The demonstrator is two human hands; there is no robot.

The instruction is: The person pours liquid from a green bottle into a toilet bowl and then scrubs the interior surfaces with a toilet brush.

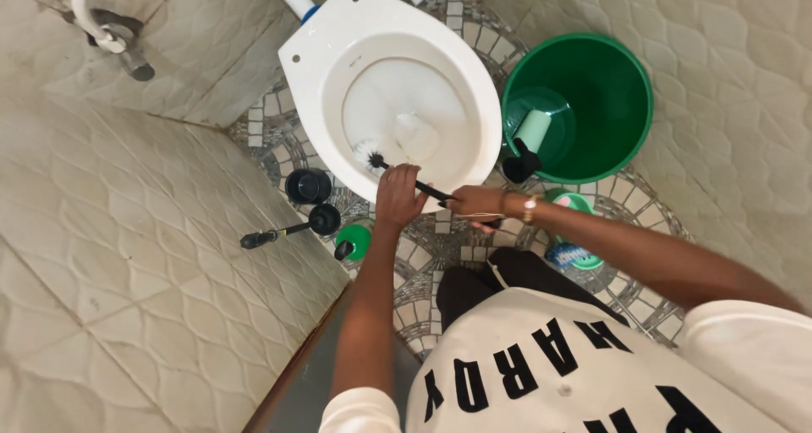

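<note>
Toilet brush (397,172): head inside toilet bowl (474,103)
Bucket (622,86): right of bowl
Scoop (529,141): inside bucket
Plunger (292,228): on floor, left of bowl

Beside the one white toilet bowl (385,86): one green bucket (622,103), one toilet brush (397,172), one plunger (292,227), two hands.

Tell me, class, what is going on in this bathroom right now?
A person holds a black toilet brush with both hands, the left hand nearer the bristles and the right hand further back on the handle. The white bristle head sits inside the bowl of the white toilet. A green bucket with a scoop in it stands beside the toilet, and a black plunger lies on the tiled floor.
</note>
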